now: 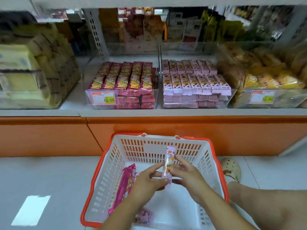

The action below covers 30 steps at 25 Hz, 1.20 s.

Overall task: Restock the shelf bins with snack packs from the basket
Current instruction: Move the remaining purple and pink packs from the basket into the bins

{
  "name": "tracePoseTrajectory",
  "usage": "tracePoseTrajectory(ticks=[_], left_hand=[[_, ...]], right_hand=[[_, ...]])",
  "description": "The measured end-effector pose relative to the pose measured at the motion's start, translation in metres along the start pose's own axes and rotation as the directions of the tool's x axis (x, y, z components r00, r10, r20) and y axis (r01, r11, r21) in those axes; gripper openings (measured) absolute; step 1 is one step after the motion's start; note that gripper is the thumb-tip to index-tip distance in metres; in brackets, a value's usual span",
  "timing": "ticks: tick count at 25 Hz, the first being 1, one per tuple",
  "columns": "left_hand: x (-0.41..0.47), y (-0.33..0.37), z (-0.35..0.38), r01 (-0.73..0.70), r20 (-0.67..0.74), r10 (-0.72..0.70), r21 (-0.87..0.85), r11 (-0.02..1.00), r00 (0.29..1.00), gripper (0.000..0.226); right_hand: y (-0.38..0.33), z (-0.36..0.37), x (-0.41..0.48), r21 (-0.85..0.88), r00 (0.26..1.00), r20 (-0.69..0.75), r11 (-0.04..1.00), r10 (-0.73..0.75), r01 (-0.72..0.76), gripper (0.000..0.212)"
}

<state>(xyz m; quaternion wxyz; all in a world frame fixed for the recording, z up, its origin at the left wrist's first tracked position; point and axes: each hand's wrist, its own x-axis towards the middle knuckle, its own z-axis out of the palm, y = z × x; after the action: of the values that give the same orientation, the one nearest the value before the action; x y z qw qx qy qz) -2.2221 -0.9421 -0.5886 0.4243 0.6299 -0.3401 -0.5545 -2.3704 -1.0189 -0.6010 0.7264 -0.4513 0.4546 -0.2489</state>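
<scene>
A white basket with an orange rim point(214, 165) stands on the floor below the shelf. Over it, my left hand point(147, 180) and my right hand point(184, 171) both pinch one light pink snack pack point(168, 163), held upright. Dark pink packs point(126, 185) lean against the basket's left wall, and another pink pack point(144, 216) lies partly hidden under my left forearm. On the shelf, a clear bin of dark pink packs point(123, 80) sits left of a clear bin of light pink packs point(196, 80).
Bins of yellow and tan snacks flank the two pink bins: one at the left point(25, 77), one at the right point(269, 77). An orange base panel point(166, 128) runs under the shelf. My foot in a beige clog point(231, 168) and my bare leg are right of the basket.
</scene>
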Motion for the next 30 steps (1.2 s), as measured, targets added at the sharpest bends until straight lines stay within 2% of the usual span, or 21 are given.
tracePoseTrajectory(ticks=[4, 7, 9, 12, 14, 16, 19, 24, 28, 30], left_hand=[[0.004, 0.08, -0.005, -0.254, 0.005, 0.255, 0.14, 0.957, 0.967, 0.056], [0.009, 0.143, -0.017, -0.436, 0.021, 0.456, 0.334, 0.835, 0.89, 0.054], [0.02, 0.177, -0.028, -0.485, -0.041, 0.574, 0.487, 0.726, 0.818, 0.052], [0.046, 0.206, -0.043, -0.441, -0.129, 0.687, 0.679, 0.587, 0.715, 0.046], [0.065, 0.213, -0.05, -0.393, -0.141, 0.705, 0.747, 0.537, 0.695, 0.046], [0.078, 0.213, -0.055, -0.355, -0.145, 0.671, 0.757, 0.549, 0.727, 0.047], [0.089, 0.211, -0.057, -0.317, -0.13, 0.63, 0.776, 0.545, 0.765, 0.048], [0.088, 0.207, -0.056, -0.286, -0.04, 0.618, 0.862, 0.419, 0.785, 0.046], [0.083, 0.203, -0.06, -0.328, -0.004, 0.622, 0.847, 0.418, 0.783, 0.046], [0.08, 0.199, -0.061, -0.357, -0.018, 0.654, 0.826, 0.436, 0.757, 0.046]], right_hand=[[-0.078, 0.009, 0.005, -0.089, 0.973, 0.006, 0.969, -0.23, 0.229, 0.058], [-0.152, 0.015, 0.008, -0.172, 0.924, -0.003, 0.911, -0.381, 0.375, 0.061], [-0.196, 0.017, 0.015, -0.231, 0.878, -0.025, 0.857, -0.478, 0.46, 0.054], [-0.236, 0.015, 0.045, -0.327, 0.807, -0.146, 0.798, -0.572, 0.507, 0.045], [-0.248, 0.014, 0.071, -0.42, 0.784, -0.239, 0.789, -0.573, 0.449, 0.044], [-0.253, 0.017, 0.09, -0.501, 0.791, -0.282, 0.786, -0.544, 0.362, 0.047], [-0.257, 0.027, 0.108, -0.565, 0.817, -0.23, 0.756, -0.528, 0.33, 0.039], [-0.258, 0.034, 0.114, -0.664, 0.813, -0.206, 0.688, -0.545, 0.293, 0.031], [-0.255, 0.028, 0.105, -0.715, 0.83, -0.119, 0.626, -0.545, 0.31, 0.035], [-0.252, 0.027, 0.097, -0.748, 0.827, -0.068, 0.578, -0.557, 0.327, 0.038]])
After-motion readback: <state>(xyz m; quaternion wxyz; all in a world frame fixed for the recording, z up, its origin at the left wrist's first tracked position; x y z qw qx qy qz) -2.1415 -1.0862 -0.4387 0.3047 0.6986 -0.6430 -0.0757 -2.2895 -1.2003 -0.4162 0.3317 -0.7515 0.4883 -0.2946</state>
